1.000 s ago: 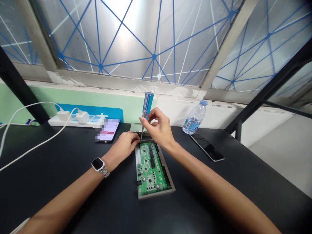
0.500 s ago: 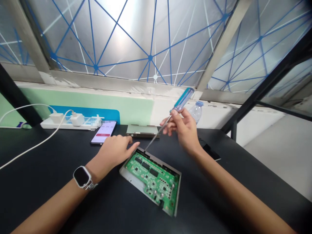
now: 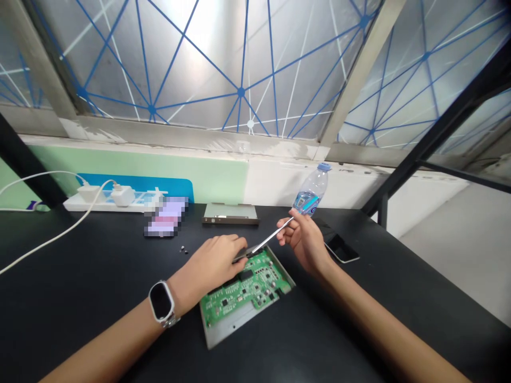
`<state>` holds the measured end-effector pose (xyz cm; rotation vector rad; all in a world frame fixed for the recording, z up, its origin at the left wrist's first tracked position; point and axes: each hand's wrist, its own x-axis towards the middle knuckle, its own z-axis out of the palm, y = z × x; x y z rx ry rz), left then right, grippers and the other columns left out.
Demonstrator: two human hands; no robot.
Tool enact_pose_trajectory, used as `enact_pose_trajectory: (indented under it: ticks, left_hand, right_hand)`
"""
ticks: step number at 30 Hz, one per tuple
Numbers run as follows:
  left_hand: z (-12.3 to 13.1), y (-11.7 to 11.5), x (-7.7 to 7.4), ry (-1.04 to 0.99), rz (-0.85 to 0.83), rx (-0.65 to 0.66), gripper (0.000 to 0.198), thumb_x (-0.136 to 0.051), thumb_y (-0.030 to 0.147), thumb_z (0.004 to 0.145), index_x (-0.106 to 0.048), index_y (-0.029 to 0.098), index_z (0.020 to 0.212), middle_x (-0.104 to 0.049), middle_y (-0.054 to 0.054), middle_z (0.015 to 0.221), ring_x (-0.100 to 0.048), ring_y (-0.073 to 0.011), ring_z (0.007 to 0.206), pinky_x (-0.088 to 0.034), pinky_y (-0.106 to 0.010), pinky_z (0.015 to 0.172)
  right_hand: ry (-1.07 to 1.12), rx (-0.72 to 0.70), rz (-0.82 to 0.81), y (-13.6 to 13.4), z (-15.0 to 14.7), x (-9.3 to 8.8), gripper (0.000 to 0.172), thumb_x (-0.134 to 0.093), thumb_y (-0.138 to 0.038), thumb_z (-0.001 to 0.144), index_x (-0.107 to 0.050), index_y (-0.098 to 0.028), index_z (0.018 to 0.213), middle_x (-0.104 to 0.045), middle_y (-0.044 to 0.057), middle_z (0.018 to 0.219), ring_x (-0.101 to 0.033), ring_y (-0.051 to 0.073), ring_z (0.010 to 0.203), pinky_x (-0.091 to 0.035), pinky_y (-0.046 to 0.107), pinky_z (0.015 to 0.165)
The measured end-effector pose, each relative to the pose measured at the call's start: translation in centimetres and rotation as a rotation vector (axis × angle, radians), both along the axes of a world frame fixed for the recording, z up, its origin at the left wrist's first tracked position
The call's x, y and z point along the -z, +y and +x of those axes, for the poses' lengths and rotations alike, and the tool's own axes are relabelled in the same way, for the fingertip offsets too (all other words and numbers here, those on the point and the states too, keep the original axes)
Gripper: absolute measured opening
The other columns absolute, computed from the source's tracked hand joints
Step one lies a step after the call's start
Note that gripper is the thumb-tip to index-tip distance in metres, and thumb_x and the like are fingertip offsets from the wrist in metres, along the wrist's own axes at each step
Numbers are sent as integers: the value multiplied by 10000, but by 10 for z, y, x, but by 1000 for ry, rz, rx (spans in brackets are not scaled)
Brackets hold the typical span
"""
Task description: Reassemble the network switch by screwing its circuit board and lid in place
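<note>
A green circuit board (image 3: pixel 247 287) lies in a shallow grey metal tray (image 3: pixel 225 332) on the black table. My left hand (image 3: pixel 215 263), with a smartwatch on its wrist, rests on the board's far left corner, fingers stretched flat and holding nothing. My right hand (image 3: pixel 305 239) is closed on a screwdriver (image 3: pixel 269 236) just right of the board. The metal shaft slants down left, and its tip meets the fingertips of my left hand. The handle end lines up with the bottle behind it and is hard to make out.
A water bottle (image 3: pixel 313 186) stands behind my right hand, with a dark phone (image 3: pixel 339 247) beside it. A metal cover plate (image 3: pixel 229 214), a blurred lit phone (image 3: pixel 165 219) and a power strip (image 3: pixel 99 201) with chargers sit at the back. Two tiny screws (image 3: pixel 182 249) lie loose.
The board and tray have turned clockwise under my left hand. My right hand has lowered and laid the screwdriver flatter, bringing its tip to my left fingertips.
</note>
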<state>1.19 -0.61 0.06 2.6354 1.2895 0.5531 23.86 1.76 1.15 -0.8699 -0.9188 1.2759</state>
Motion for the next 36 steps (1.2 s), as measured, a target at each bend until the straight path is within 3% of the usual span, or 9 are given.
enact_pose_trajectory:
  ticks: [3, 7, 12, 15, 19, 28, 36]
  left_hand:
    - [-19, -1, -5, 125, 23, -155, 236, -600, 244, 762, -625, 209, 994, -593, -5, 612, -567, -194, 513, -262, -308, 493]
    - [-43, -3, -14, 256, -6, -248, 415, -579, 311, 759, -542, 173, 1149, -603, -14, 598, -575, -228, 530, -228, -303, 498]
    - [-71, 9, -24, 168, -132, -278, 230, -494, 401, 869, -582, 215, 972, -631, -6, 612, -583, -201, 563, -286, -290, 524]
    - [-94, 19, -24, 125, -135, -305, 93, -571, 302, 785, -622, 226, 803, -681, -17, 758, -620, -191, 684, -345, -275, 579]
    - [-114, 28, -15, 112, -203, -269, 106, -674, 300, 684, -708, 232, 758, -660, -40, 824, -624, -204, 735, -390, -268, 596]
    - [-110, 38, 1, 151, -288, -215, 76, -604, 155, 661, -658, 205, 641, -601, -18, 664, -575, -174, 612, -405, -266, 587]
    - [-87, 28, -15, -18, -145, -192, 60, -563, 164, 744, -611, 197, 757, -611, 17, 655, -558, -138, 599, -402, -249, 600]
  right_hand:
    - [-31, -43, 1, -8, -9, 4, 498, -819, -289, 704, -406, -240, 979, -698, -17, 693, -638, 163, 502, -484, 246, 441]
    - [-49, -81, -11, -16, -16, 6, 476, -782, -268, 732, -384, -241, 993, -705, -7, 694, -635, 163, 502, -495, 252, 447]
    - [-57, -123, -20, -21, -21, 9, 446, -747, -260, 768, -371, -248, 1007, -707, -5, 698, -641, 172, 515, -504, 259, 443]
    - [-53, -143, -30, -23, -24, 12, 417, -728, -265, 791, -371, -250, 1007, -710, -3, 712, -653, 177, 536, -515, 266, 454]
    - [-37, -162, -40, -26, -27, 13, 390, -713, -277, 807, -373, -251, 996, -715, 1, 724, -662, 179, 550, -526, 271, 462]
    - [-10, -167, -52, -26, -28, 15, 368, -717, -289, 813, -388, -253, 974, -718, 0, 726, -667, 180, 543, -524, 269, 455]
    - [-43, -114, -3, -27, -27, 14, 455, -780, -270, 771, -387, -248, 999, -727, 5, 739, -672, 177, 564, -541, 283, 499]
